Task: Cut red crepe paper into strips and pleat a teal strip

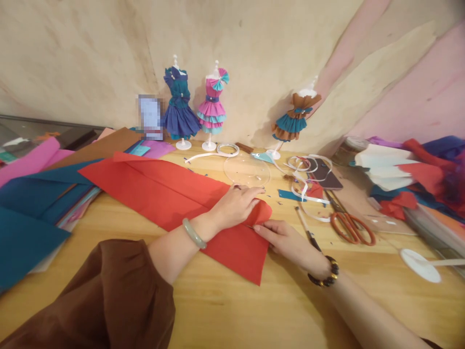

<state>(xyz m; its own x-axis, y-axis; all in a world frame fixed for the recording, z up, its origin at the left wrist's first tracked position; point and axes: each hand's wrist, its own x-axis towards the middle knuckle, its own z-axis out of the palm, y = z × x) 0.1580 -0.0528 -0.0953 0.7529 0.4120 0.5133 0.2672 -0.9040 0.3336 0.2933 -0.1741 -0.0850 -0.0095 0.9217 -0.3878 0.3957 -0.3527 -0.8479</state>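
Observation:
A large sheet of red crepe paper (145, 194) stretches diagonally across the table, with a long crease along it and its right end curled up. My left hand (238, 203) rests on top of the sheet near that curl, its fingers stretched out and pressing down. Just to the right, my right hand (281, 237) pinches the sheet's right edge between thumb and fingers, at the cut or fold line beneath the curl. Whether a small tool is also in that pinch is hidden.
Orange-handled scissors (352, 228) and a black pen (308, 230) lie right of my hands. Curled white ribbon (308, 189) and a clear disc (247, 169) lie behind. Several mini mannequins in paper dresses (179, 104) stand along the wall. Blue paper sheets (29, 242) are stacked at left.

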